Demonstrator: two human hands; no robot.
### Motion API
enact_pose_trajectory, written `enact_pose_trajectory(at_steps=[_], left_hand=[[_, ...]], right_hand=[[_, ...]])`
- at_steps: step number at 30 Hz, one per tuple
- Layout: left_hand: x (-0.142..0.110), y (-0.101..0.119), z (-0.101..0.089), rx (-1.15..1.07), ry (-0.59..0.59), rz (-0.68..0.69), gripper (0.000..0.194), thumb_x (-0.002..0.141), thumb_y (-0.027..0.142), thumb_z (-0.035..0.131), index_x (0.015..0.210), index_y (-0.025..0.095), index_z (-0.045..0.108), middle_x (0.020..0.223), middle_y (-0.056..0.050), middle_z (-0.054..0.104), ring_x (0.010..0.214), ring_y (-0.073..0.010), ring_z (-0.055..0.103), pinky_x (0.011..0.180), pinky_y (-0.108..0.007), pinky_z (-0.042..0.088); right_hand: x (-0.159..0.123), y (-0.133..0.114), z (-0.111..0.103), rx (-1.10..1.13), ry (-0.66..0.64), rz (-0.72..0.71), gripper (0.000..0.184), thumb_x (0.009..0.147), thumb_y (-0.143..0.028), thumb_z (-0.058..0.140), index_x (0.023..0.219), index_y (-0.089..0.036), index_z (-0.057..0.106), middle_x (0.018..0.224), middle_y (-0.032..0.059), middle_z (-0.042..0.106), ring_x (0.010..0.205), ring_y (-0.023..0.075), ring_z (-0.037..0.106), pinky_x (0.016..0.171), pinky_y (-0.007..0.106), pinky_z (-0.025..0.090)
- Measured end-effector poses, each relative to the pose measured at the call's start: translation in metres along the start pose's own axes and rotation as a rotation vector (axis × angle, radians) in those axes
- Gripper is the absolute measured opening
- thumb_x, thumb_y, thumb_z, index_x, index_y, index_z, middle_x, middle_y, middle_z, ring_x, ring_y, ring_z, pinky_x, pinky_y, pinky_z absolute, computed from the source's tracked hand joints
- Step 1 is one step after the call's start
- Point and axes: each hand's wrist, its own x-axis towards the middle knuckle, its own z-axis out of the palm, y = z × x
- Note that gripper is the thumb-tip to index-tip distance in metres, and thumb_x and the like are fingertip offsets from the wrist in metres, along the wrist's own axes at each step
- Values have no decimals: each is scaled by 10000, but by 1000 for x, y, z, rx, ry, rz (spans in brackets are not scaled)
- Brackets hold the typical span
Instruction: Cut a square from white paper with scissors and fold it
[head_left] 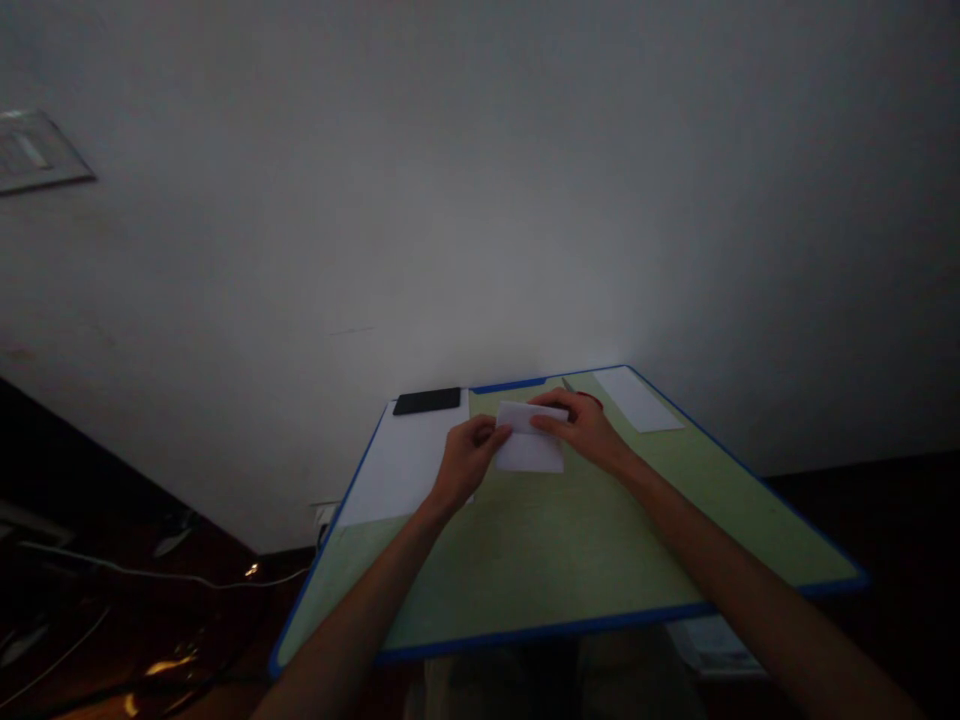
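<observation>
A small folded piece of white paper [529, 453] is held up over the green table, with a crease running across it. My left hand [469, 455] pinches its left edge between thumb and fingers. On the right side, my right hand [581, 425] grips the same paper, thumb on the near face and fingers behind the top edge. Just beyond my right hand lies a pair of scissors [591, 398] with red handles, partly hidden by that hand.
The green table [570, 560] has a blue rim and stands against a grey wall [480, 200]. A large white sheet [401, 465] lies on the left with a black phone-like slab [427, 401] at its top. A white paper strip [637, 400] lies at the far right. Cables [172, 576] trail on the floor.
</observation>
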Motion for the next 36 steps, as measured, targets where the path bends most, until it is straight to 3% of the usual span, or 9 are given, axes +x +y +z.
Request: enact_pose_trajectory(at_steps=[4,7,16,27,36], left_hand=[[-3,1,0,358,19,157,230,865,394,642,847,182,729,771,-46,738,691,-194,668,637,-270,461],[-7,2,2,484,-23,238,217,887,374,621,833,195,731,720,-33,725,638,-180,651,624,-264,447],[-9,3,6,254,68,162,240,847,409,681,892,181,741,828,-61,767,729,-211,724,650,-272,549],[-11,6,9,358,42,250,197,913,286,594,971,167,740,892,-56,775,766,-185,727,712,-266,557],[-12,9,8,391,7,238,215,922,272,553,925,151,732,802,-53,752,702,-172,695,658,-252,517]], right_hand=[[-2,-5,3,-80,-39,-136,238,863,-367,684,1057,-236,730,984,64,716,941,211,643,876,387,499],[-3,-9,6,-77,-74,-217,214,901,-369,652,1069,-265,735,982,56,721,971,215,636,907,402,487],[-2,-15,6,4,5,-205,197,892,-392,666,996,-253,760,932,60,731,888,205,658,803,366,521],[-4,-14,9,-15,32,-264,130,881,-299,695,980,-243,758,873,43,713,805,173,629,715,319,499],[-4,-18,9,-32,46,-269,101,863,-300,717,892,-218,769,812,46,693,757,171,623,690,314,496]])
